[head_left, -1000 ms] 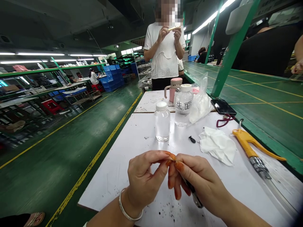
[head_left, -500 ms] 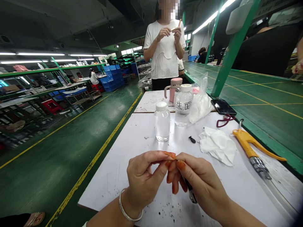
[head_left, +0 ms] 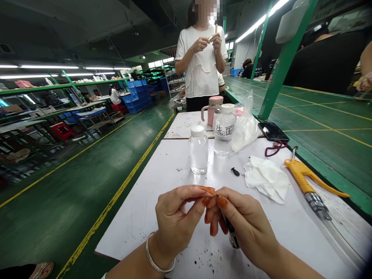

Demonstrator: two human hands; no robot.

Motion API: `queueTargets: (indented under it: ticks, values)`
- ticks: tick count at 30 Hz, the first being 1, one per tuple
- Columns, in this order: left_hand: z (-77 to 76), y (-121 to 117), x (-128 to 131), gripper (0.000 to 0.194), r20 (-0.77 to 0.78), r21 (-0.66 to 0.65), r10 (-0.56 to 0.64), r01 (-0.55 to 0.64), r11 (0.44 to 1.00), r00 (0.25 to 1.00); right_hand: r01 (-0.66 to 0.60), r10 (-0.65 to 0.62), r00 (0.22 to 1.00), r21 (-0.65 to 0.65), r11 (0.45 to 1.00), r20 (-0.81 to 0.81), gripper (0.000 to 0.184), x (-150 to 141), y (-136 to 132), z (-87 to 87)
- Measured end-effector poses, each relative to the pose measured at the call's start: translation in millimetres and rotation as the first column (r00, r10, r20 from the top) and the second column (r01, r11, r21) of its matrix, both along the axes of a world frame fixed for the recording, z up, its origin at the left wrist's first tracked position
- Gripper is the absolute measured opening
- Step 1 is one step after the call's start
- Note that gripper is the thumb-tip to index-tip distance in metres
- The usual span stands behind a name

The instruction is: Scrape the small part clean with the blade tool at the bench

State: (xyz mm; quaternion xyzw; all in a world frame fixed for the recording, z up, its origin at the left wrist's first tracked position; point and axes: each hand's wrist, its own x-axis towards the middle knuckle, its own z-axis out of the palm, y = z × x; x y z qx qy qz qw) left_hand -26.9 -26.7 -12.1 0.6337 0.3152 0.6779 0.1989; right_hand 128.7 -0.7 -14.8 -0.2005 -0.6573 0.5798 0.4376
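Note:
My left hand (head_left: 178,217), with a silver bangle at the wrist, is closed in a pinch above the white table (head_left: 139,201). Whatever its orange-stained fingertips hold is too small to make out. Against them press the thumb and forefinger of my right hand (head_left: 250,224). A slim dark tool with a shiny end (head_left: 233,237) lies in the right palm, mostly covered by the fingers, so its kind is hidden. Beyond the hands stands a clear capped bottle of liquid (head_left: 198,151). A small black piece (head_left: 235,171) lies beside a crumpled white tissue (head_left: 266,178).
On the right lies a yellow air blow gun (head_left: 303,178) with its hose. Farther back are a marked bottle (head_left: 225,135), a pink mug (head_left: 215,112), a plastic bag (head_left: 245,131) and a phone (head_left: 273,131). A co-worker in a white top (head_left: 202,62) stands opposite.
My hands stay pinched together in nearly the same place, and the dark tool's lower end has shifted very slightly. Across the table, the co-worker's hands have turned a thin stick more upright.

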Motion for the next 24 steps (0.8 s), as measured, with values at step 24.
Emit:
queueTargets:
  ticks: [24]
  values:
    - [-2.7, 1.3, -1.3, 0.037, 0.035, -0.072, -0.043, 0.046, 0.996, 0.998, -0.038, 0.038, 0.999, 0.004, 0.999, 0.029, 0.032, 1.9, 3.9, -0.4]
